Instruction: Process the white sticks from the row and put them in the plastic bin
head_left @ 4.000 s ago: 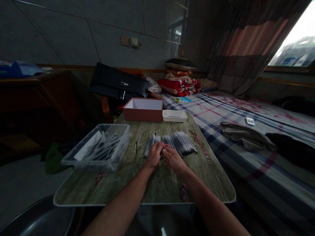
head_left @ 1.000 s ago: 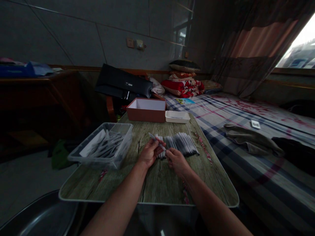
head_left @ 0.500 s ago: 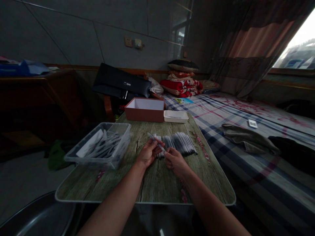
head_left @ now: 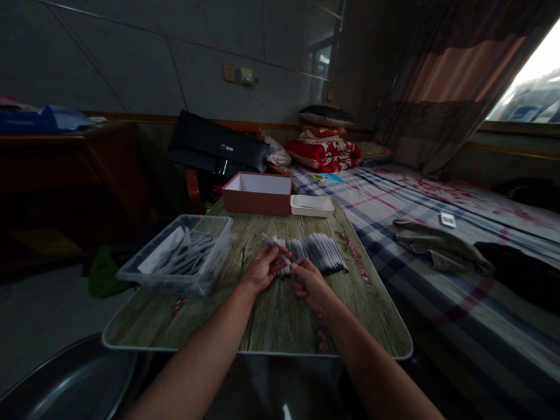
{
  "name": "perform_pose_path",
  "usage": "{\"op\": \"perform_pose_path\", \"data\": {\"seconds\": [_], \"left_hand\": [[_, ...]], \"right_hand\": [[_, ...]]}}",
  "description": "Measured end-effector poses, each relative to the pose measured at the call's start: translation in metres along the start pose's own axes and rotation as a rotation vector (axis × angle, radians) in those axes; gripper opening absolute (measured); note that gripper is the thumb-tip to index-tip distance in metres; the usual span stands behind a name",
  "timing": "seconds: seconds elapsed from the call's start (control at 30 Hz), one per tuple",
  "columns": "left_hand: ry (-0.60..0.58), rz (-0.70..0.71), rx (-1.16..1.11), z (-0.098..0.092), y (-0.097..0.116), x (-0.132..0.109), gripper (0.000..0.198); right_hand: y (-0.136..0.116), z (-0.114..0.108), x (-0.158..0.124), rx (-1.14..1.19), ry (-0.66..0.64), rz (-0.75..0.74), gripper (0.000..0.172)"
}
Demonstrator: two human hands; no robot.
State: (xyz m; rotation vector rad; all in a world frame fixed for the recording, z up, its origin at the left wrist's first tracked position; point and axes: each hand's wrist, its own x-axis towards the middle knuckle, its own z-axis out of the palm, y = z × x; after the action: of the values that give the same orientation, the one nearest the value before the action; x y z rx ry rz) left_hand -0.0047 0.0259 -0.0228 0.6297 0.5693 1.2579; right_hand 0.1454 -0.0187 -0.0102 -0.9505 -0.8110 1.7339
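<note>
A slim pale pen is held slantwise between both hands above the table. My left hand is closed on its upper part, fingers curled around it. My right hand pinches the lower end. Just behind the hands lies a row of similar pens, side by side, with clear barrels and dark ends. To the left stands a clear plastic bin holding a loose heap of grey pen-like pieces and a white slip.
At the table's far edge stand a reddish-brown box and a small white tray with something thin in it. A bed with a plaid sheet adjoins the right side. A dark basin sits low at the left.
Both hands keep their hold on the pen, nearly in place. The whole view has shifted slightly, so the table sits a little higher in the picture.
</note>
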Motion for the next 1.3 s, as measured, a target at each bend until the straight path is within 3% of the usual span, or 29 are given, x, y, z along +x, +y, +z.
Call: {"op": "perform_pose_path", "data": {"seconds": [0.17, 0.27, 0.4, 0.53, 0.67, 0.83, 1.13, 1.3], "left_hand": [[0.020, -0.012, -0.010, -0.0004, 0.0018, 0.0003, 0.013], [0.024, -0.008, -0.019, 0.0009, 0.0036, -0.0009, 0.012], [0.036, -0.005, -0.036, 0.0027, 0.0041, -0.0022, 0.011], [0.028, -0.015, -0.038, 0.0042, 0.0037, -0.0027, 0.011], [0.042, -0.014, -0.034, 0.0050, 0.0043, -0.0028, 0.011], [0.045, -0.013, -0.047, 0.0049, 0.0043, -0.0027, 0.013], [0.042, -0.014, -0.041, 0.0052, 0.0050, -0.0035, 0.013], [0.110, 0.002, -0.109, 0.0042, 0.0069, -0.0014, 0.016]], "right_hand": [[-0.0048, -0.0007, 0.0000, -0.049, -0.016, 0.109, 0.040], [-0.0045, -0.0001, -0.0012, -0.087, -0.066, 0.066, 0.037], [-0.0028, 0.0015, -0.0027, -0.004, -0.036, 0.042, 0.047], [-0.0026, 0.0009, -0.0019, 0.026, -0.035, 0.116, 0.045], [-0.0028, 0.0003, -0.0019, -0.072, -0.046, 0.065, 0.041], [-0.0036, 0.0012, -0.0055, -0.020, -0.067, 0.041, 0.041], [-0.0036, 0.0026, -0.0011, 0.003, -0.045, 0.115, 0.034], [-0.0057, -0.0022, -0.0039, -0.102, -0.205, 0.194, 0.035]]}}
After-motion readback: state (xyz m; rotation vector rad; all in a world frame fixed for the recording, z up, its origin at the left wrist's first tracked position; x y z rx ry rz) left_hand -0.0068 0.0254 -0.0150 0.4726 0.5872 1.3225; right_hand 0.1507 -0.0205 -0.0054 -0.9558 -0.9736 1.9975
